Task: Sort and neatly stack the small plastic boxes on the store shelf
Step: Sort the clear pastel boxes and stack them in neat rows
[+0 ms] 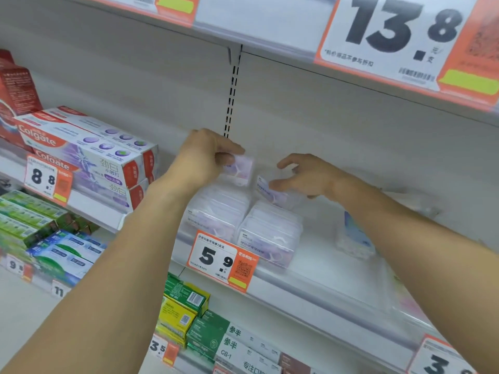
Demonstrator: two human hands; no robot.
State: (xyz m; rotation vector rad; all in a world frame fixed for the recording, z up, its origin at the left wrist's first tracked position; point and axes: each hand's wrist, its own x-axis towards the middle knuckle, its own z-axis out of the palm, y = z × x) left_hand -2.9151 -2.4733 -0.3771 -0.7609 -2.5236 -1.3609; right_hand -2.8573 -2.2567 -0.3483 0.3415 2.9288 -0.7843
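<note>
Two rows of small clear plastic boxes with purple labels stand on the white shelf [324, 263]: a left stack [216, 211] and a right stack [272, 233]. My left hand [202, 157] grips one clear box [240, 168] above the back of the left stack. My right hand [305, 174] pinches another clear box [272, 194], tilted, above the back of the right stack. A separate box with a blue label [353, 238] stands alone further right on the shelf.
Colgate toothpaste cartons [89, 149] are stacked to the left. An orange 5.9 price tag [221, 260] hangs on the shelf edge. Green and yellow cartons [186, 309] fill the shelf below. A large 13.8 sign [399, 36] hangs from the shelf above.
</note>
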